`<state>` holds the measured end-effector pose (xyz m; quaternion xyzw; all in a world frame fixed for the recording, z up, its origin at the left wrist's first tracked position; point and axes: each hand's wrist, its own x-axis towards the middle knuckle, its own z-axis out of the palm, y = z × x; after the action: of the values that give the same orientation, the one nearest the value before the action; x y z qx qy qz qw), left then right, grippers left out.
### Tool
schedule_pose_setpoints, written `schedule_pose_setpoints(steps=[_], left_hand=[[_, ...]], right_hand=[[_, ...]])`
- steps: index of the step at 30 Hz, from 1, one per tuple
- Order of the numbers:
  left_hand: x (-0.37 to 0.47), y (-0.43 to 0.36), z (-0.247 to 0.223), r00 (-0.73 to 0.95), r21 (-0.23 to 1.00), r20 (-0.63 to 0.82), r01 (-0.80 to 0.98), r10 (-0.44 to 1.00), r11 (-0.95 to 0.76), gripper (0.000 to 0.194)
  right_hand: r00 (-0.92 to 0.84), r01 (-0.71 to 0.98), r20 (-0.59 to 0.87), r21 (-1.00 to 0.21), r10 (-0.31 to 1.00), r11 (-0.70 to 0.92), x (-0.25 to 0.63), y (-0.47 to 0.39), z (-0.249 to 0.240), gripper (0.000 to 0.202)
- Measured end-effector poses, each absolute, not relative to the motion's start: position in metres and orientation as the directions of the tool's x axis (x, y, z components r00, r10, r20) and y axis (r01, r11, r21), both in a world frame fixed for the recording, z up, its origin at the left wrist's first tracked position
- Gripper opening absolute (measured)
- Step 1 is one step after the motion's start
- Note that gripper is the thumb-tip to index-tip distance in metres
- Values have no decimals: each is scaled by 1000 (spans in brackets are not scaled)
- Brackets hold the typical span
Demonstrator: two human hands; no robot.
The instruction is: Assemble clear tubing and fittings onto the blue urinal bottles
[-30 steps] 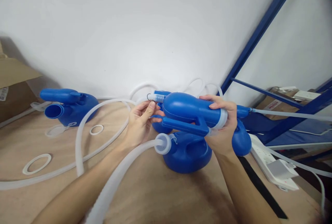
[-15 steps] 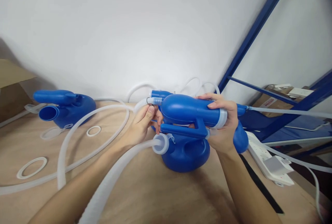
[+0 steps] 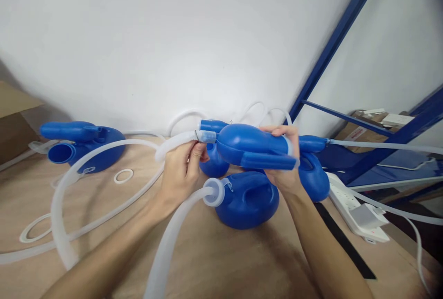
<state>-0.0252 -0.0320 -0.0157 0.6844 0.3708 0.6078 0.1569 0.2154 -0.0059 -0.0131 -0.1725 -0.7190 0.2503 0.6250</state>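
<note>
Left hand (image 3: pixel 182 165): thumb and fingers together, pinched at the low end of a thin wire clip (image 3: pixel 197 135), just under the clear tube (image 3: pixel 176 144). The clip sits round the tube close to where it meets the blue vessel (image 3: pixel 242 142). Vessel lies at 3 o'clock from these fingers, held up above the table (image 3: pixel 207 262), its long side roughly level.

Right hand (image 3: pixel 290 176): clamped on the vessel's far end, by the pale collar (image 3: pixel 288 146). Fingers bend over the top, palm below and behind. Bulk of vessel at 9 o'clock from the right fingers; blue handle (image 3: pixel 268 160) along the near side, at about 7.

Below, at 5 o'clock from the left fingers: squat blue bottle (image 3: pixel 247 202), white cap (image 3: pixel 213 192) at its mouth, hose (image 3: pixel 166 248) running from the cap toward 7. Open-mouthed blue jug (image 3: pixel 107 151) well apart at 9; small white ring (image 3: pixel 123 176) nearer, at 8. Power strip (image 3: pixel 358 213) at 4 o'clock from the right hand.
</note>
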Motion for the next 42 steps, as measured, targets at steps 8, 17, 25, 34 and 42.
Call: schedule_pose_setpoints(steps=[8,17,25,34,42], left_hand=[[-17,-24,-27,10,767,626,-190,780,-613,47],[-18,-18,-40,29,751,627,-287,778,-595,51],[-24,-10,-46,-1,709,691,-190,723,-679,44],[-31,-9,-52,13,714,700,-39,714,-699,50],[-28,-13,-51,-4,739,670,-90,742,-668,46]], right_hand=[[-124,-326,704,-695,700,641,199,-3,-15,47],[-125,-282,709,-696,694,660,201,-1,-16,55],[-121,-283,698,-706,706,649,199,-4,-12,58],[-143,-297,708,-697,691,653,200,-1,-16,55],[-112,-188,680,-731,725,656,199,-5,-12,64]])
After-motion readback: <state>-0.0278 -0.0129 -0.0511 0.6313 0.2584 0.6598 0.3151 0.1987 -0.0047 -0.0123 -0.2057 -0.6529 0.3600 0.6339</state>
